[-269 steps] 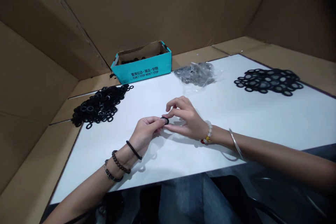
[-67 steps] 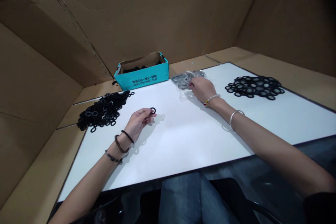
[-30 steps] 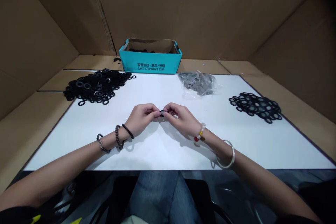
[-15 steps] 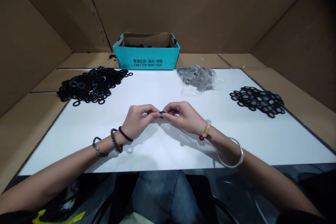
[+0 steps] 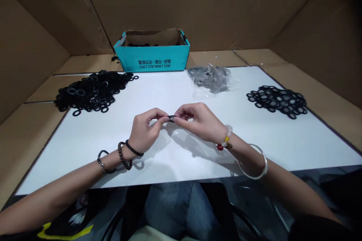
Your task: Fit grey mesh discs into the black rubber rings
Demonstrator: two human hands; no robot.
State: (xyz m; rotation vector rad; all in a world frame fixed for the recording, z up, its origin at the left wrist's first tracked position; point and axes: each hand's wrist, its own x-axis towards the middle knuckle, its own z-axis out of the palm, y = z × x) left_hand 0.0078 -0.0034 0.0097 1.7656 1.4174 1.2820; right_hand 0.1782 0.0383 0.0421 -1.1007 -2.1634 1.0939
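Between my two hands, above the middle of the white table, is a small black rubber ring [image 5: 171,119] with a greyish centre. My left hand [image 5: 147,127] pinches its left edge between thumb and forefinger. On the other side, my right hand [image 5: 196,120] grips the right edge the same way, fingers curled in. The fingertips hide part of the ring. Beyond the hands lies a clear plastic bag [image 5: 210,78] of small grey discs. A pile of black rings [image 5: 93,92] spreads at the left. At the right, black rings with grey centres [image 5: 277,99] form a smaller heap.
A turquoise cardboard box [image 5: 152,58] holding black pieces stands at the back of the white tabletop [image 5: 181,162]. Brown cardboard walls [image 5: 203,7] enclose the back and both sides. The table's front edge runs just above my lap.
Both hands remain on the ring, which now shows more of its face and grey centre between the fingertips. My fingertips have drawn slightly apart. The whole view has shifted a little.
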